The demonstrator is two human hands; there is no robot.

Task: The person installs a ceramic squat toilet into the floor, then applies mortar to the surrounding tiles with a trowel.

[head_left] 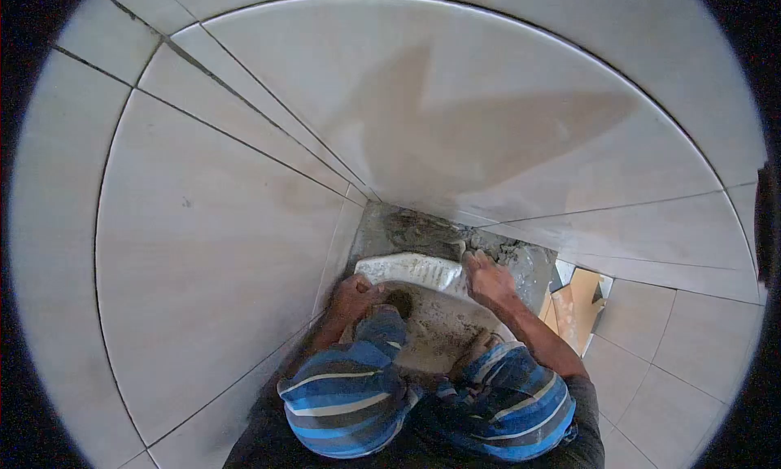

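A white fixture with a curved, ribbed rim (pixel 411 268) lies low in the tiled corner, its surface smeared with grey. At the rim's left end, my left hand (pixel 355 296) has its fingers curled in against the edge. My right hand (pixel 488 279) is closed at the rim's right side, beside the wet mortar (pixel 496 247). Whatever sits between its fingers is too small to make out. Grey cement (pixel 419 227) fills the strip between the rim and the back wall.
Large pale tiles cover the left wall (pixel 220 249) and back wall (pixel 488 78), meeting close behind the fixture. Broken tile pieces (pixel 576 302) lie to the right, beside the tiled floor (pixel 643 322). My knees in striped cloth (pixel 346 400) frame the dirty ground in front.
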